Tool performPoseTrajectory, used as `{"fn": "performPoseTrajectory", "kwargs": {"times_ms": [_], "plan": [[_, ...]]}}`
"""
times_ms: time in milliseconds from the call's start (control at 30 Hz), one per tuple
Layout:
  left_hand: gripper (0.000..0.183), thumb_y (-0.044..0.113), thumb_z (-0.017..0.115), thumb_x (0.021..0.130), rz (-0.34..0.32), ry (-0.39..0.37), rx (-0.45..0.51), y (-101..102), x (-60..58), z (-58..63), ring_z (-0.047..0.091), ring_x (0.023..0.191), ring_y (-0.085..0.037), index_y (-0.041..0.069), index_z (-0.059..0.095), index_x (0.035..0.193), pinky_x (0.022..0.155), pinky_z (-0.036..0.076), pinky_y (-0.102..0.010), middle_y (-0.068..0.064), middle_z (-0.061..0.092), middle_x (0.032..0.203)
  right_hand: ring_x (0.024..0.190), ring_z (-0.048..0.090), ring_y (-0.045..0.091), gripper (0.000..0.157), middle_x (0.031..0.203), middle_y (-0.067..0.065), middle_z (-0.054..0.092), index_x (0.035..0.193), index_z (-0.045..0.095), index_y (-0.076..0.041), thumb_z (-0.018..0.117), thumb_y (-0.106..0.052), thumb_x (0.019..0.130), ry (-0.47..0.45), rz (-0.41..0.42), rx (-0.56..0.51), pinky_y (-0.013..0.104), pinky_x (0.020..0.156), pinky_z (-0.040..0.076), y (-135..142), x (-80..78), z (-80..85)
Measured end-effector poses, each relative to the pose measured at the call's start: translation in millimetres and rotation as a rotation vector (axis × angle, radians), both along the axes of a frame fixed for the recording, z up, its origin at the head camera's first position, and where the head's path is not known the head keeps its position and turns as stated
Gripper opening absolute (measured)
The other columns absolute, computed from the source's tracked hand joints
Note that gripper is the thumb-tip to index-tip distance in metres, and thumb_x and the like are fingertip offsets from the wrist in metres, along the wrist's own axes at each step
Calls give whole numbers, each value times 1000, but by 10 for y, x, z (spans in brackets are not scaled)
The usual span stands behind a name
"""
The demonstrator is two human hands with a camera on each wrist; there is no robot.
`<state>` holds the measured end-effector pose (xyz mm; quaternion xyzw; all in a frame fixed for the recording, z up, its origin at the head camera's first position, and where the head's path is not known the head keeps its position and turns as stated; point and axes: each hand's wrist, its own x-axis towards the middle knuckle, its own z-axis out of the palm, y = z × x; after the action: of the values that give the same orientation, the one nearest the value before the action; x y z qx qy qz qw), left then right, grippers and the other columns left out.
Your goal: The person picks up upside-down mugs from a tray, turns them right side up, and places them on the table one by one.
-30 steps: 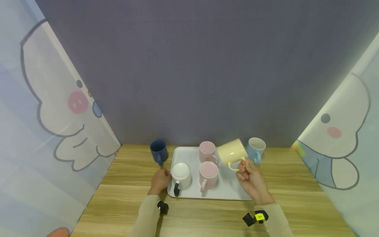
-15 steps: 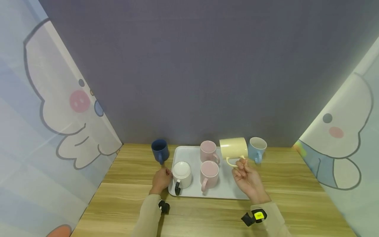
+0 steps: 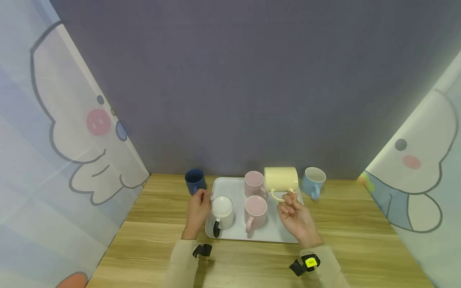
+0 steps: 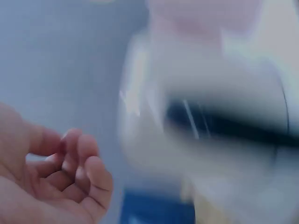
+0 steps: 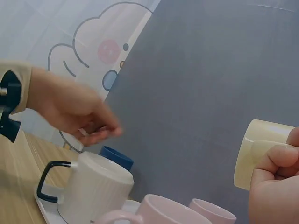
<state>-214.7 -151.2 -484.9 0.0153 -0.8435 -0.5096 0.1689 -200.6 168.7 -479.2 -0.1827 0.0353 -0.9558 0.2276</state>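
Note:
My right hand (image 3: 297,220) pinches the handle of a pale yellow mug (image 3: 281,179), which lies sideways in the air over the tray's back right part. In the right wrist view the yellow mug (image 5: 247,156) shows behind curled fingers. My left hand (image 3: 198,212) is raised with loosely curled fingers and holds nothing; the left wrist view shows the hand's bare palm (image 4: 60,182). It is close to a dark blue mug (image 3: 195,180), overlapping its handle in the head view. Right of that hand, a white mug (image 3: 224,216) with a black handle stands bottom up on the white tray (image 3: 234,188).
Two pink mugs, a back one (image 3: 253,184) and a front one (image 3: 255,212), stand on the tray. A light blue mug (image 3: 312,182) sits on the wooden table (image 3: 252,264) to the right of the tray. A grey panel (image 3: 230,100) rises behind.
My left hand has lifted from beside the tray's left edge and moved up toward the dark blue mug. The yellow mug has turned from tilted to level and shifted slightly left with my right hand.

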Motion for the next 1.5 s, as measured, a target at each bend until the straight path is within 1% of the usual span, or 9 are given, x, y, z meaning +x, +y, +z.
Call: {"fn": "performPoseTrajectory", "kwargs": {"times_ms": [100, 167, 467, 700, 867, 1033, 1233, 1367, 1500], "plan": [[21, 3, 47, 104, -87, 32, 236, 285, 57, 160, 53, 62, -7, -8, 64, 101, 58, 47, -20, -8, 59, 73, 64, 11, 4, 51, 82, 6, 58, 94, 57, -6, 18, -36, 108, -2, 3, 9, 19, 69, 11, -63, 3, 24], [23, 5, 46, 104, -154, 17, 360, 475, 84, 195, 55, 62, -7, -9, 64, 101, 58, 49, -19, -4, 58, 72, 64, 11, 4, 51, 82, 5, 58, 94, 57, -6, 18, -36, 108, 2, 2, 23, 19, 69, 12, -109, 10, 41], [34, 21, 44, 109, -435, -356, 706, 1074, 159, 183, 57, 73, -7, -2, 69, 110, 69, 48, -21, 5, 64, 86, 66, 16, 6, 50, 85, 2, 58, 98, 56, -10, 13, -34, 109, 46, 26, 83, 20, 69, 16, -278, 86, 33], [27, 26, 38, 112, -643, -462, 1196, 1150, 177, 173, 51, 83, -6, 12, 61, 106, 74, 43, -18, 4, 59, 98, 68, 19, 4, 51, 89, -2, 57, 98, 53, -14, 8, -34, 109, 92, 23, 146, 18, 69, 22, -369, 104, 25], [27, 25, 38, 112, -784, -430, 1250, 1155, 221, 175, 53, 89, -4, 17, 63, 107, 83, 44, -18, 9, 63, 101, 70, 23, 3, 50, 93, -2, 57, 99, 51, -14, 7, -34, 109, 121, 48, 137, 17, 70, 28, -390, 109, 22], [26, 24, 40, 111, -782, -398, 1233, 1160, 239, 153, 51, 79, -1, 18, 65, 103, 71, 42, -15, 11, 64, 95, 69, 34, 3, 54, 95, -2, 58, 110, 52, -9, 3, -32, 110, 134, 70, 144, 16, 72, 37, -376, 119, 15], [25, 24, 40, 111, -787, -358, 1202, 1161, 245, 165, 47, 69, 1, 17, 63, 102, 60, 34, -13, 11, 62, 90, 71, 31, 4, 53, 100, -2, 59, 110, 54, -8, 4, -27, 112, 171, 79, 232, 17, 75, 41, -317, 109, 40], [25, 25, 43, 110, -794, -317, 1181, 1160, 255, 213, 47, 66, 2, 16, 64, 100, 59, 34, -13, 11, 62, 89, 79, 45, 3, 52, 111, -3, 64, 120, 61, -8, 11, -21, 114, 227, 39, 419, 18, 84, 47, -240, 98, 64], [24, 27, 46, 109, -766, -261, 1124, 1087, 271, 281, 44, 65, 1, 17, 64, 97, 61, 36, -14, 11, 63, 88, 83, 55, 3, 36, 110, -8, 66, 121, 64, -11, 30, -21, 114, 269, -155, 868, 20, 82, 50, -146, 93, 43]]}}
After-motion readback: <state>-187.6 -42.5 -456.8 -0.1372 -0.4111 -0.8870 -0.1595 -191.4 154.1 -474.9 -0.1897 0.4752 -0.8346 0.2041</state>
